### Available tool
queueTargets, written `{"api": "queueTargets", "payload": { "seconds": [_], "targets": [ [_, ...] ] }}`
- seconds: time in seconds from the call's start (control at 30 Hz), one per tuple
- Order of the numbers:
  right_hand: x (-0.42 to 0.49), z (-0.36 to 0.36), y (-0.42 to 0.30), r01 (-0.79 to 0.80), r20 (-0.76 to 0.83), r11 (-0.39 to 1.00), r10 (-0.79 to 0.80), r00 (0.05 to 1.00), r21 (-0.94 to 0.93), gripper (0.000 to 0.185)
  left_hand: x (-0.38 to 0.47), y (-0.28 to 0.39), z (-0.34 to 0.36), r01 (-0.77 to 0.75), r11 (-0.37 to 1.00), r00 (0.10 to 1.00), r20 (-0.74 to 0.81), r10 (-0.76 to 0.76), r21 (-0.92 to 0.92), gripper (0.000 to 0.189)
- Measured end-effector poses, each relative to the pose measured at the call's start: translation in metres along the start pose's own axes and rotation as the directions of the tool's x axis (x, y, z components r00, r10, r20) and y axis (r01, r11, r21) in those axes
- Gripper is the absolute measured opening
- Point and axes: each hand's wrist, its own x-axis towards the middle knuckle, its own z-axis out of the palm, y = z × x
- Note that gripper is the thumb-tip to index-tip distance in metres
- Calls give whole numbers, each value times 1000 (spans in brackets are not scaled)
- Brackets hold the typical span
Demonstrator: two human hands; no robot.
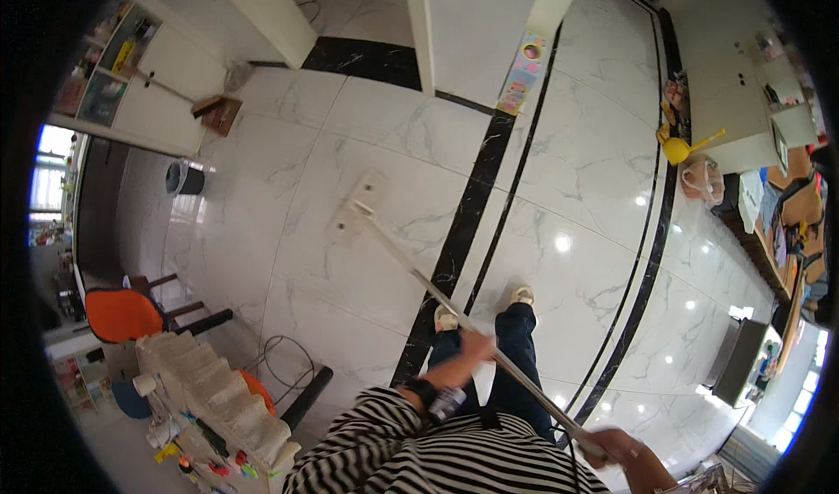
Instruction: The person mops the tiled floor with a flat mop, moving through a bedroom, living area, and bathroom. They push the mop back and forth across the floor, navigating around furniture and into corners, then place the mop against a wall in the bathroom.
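A long flat mop (pixel 409 264) slants across the view from lower right to upper left. My left hand (pixel 477 348) is closed around the middle of its metal pole, in front of my legs. My right hand (pixel 606 447) grips the pole's upper end, to the right of my waist. The pale, flat mop head (pixel 357 199) rests on the white marble-look tile floor (pixel 367 271) and is slightly blurred. My shoes straddle the pole's line near a black floor strip (pixel 459 238).
An orange chair (pixel 124 313) and a cloth-covered table (pixel 210 382) stand at left, with a loose cable (pixel 288 363) beside them. Farther off are a small bin (pixel 185 179) and a brown dustpan (pixel 221 115). A yellow scoop (pixel 676 150) and a plastic bag (pixel 703 182) line the right.
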Motion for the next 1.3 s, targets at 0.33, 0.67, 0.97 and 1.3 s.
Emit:
{"api": "queueTargets", "payload": {
  "seconds": [0.33,0.67,0.97,1.3],
  "targets": [
    [56,-27,-137,182,260,982,-162,952,-54,36,128,-36,-91,126,891,950,-312,18,437,15],
    [-205,-260,67,256,-195,964,-237,952,77,29,1,348,114,653,505,728,652,-212,-564,32],
    [-112,-185,-112,141,51,965,-156,987,223,27,130,249,-22,415,620,908,258,-330,-666,26],
    [-59,38,-398,176,-33,953,-190,981,-247,29,238,86,-328,-60,844,960,-199,195,534,27]
  ]
}}
